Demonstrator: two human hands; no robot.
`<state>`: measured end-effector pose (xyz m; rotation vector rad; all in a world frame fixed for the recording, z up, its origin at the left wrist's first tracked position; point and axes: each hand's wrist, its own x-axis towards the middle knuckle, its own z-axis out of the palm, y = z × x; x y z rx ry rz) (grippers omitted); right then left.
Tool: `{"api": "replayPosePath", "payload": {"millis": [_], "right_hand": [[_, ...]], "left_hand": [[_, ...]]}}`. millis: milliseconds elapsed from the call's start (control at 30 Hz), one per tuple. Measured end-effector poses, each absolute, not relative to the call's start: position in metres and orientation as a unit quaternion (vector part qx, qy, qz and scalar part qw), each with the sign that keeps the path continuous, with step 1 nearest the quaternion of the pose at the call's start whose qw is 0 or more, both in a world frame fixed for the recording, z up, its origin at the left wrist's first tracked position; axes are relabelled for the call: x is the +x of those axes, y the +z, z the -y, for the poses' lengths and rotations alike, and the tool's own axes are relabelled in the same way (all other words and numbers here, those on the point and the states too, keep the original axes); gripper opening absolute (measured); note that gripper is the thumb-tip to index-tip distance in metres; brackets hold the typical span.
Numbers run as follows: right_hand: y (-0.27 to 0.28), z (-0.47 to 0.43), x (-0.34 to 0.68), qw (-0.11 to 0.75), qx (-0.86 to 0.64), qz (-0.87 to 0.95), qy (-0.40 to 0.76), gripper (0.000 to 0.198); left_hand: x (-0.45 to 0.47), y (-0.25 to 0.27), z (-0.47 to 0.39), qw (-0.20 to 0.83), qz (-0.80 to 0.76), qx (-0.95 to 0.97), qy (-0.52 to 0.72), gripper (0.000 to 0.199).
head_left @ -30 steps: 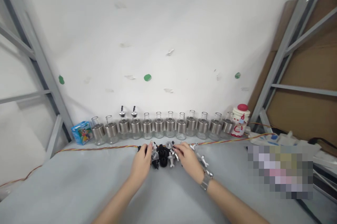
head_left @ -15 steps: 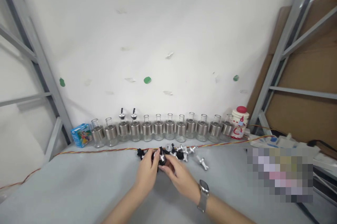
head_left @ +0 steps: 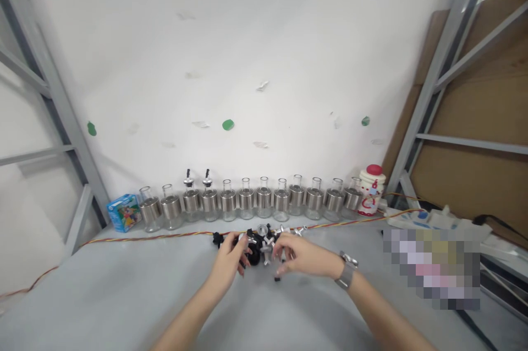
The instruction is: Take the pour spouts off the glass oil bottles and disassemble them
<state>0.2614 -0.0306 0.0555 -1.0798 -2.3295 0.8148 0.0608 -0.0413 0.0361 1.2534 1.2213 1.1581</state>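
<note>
My left hand is curled at the left side of a pile of black and silver bottle pourers. A silver part shows between its thumb and forefinger, and black pieces lie against its fingertips. To the right of the pile, my right hand is bent with thumb and fingers drawn together, slightly smeared by motion. A small dark piece shows right below its thumb tip; its exact kind is unclear. Behind the hands stands a row of glass bottles with steel sleeves. Pourers sit in the necks of two bottles.
A blue picture box stands at the row's left end, a cream jar with a red lid at its right. A twisted red-yellow wire crosses the grey table. White power strips lie at right.
My right hand has moved away from my left hand to the right, turning at the wrist. My left hand stays near the pile. The view has shifted slightly.
</note>
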Motion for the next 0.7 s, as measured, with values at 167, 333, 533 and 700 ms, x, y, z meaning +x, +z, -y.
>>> {"api": "replayPosePath", "payload": {"millis": [167, 333, 533, 700], "right_hand": [[0.037, 0.034, 0.26, 0.165, -0.415, 0.843, 0.299, 0.034], [0.024, 0.035, 0.246, 0.186, -0.417, 0.847, 0.273, 0.016], [0.028, 0.039, 0.243, 0.193, -0.406, 0.866, 0.221, 0.022], [0.028, 0.025, 0.25, 0.281, -0.414, 0.843, 0.199, 0.013]], "left_hand": [[0.058, 0.037, 0.039, 0.495, -0.511, 0.507, 0.487, 0.043], [0.058, 0.036, 0.039, 0.493, -0.515, 0.509, 0.482, 0.044], [0.058, 0.036, 0.04, 0.492, -0.519, 0.509, 0.479, 0.047], [0.059, 0.036, 0.039, 0.502, -0.524, 0.49, 0.484, 0.048]]}}
